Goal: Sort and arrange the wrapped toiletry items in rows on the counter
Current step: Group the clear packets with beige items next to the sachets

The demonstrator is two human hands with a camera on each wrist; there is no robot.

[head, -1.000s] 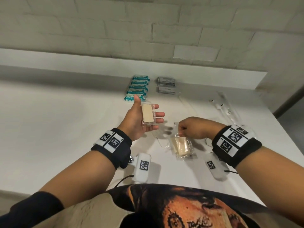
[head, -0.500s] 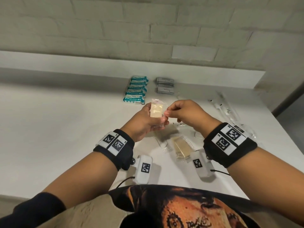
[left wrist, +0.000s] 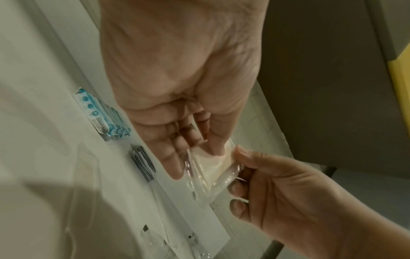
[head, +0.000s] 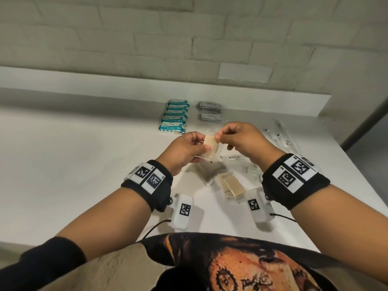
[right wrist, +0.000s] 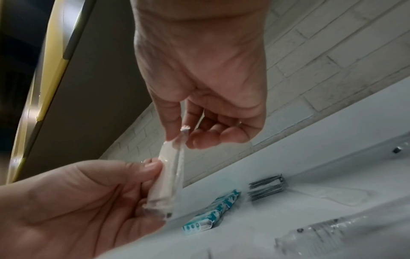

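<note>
A beige soap bar in clear wrap hangs above the counter between both hands. My left hand grips its left side, thumb on the front face. My right hand pinches the wrap's upper right edge between thumb and forefinger. The wrapped bar shows pale in the left wrist view, and edge-on as the wrapped bar in the right wrist view. More wrapped beige bars lie on the counter below my hands. A row of teal packets and a row of grey sachets sit near the back wall.
Clear-wrapped long items are scattered at the right of the white counter. Two white tagged boxes with cables lie near the front edge. A raised ledge and brick wall close the back.
My right hand left the bars on the counter and rose to the bar held by my left hand. It now pinches the wrap, and the bar has turned slightly.
</note>
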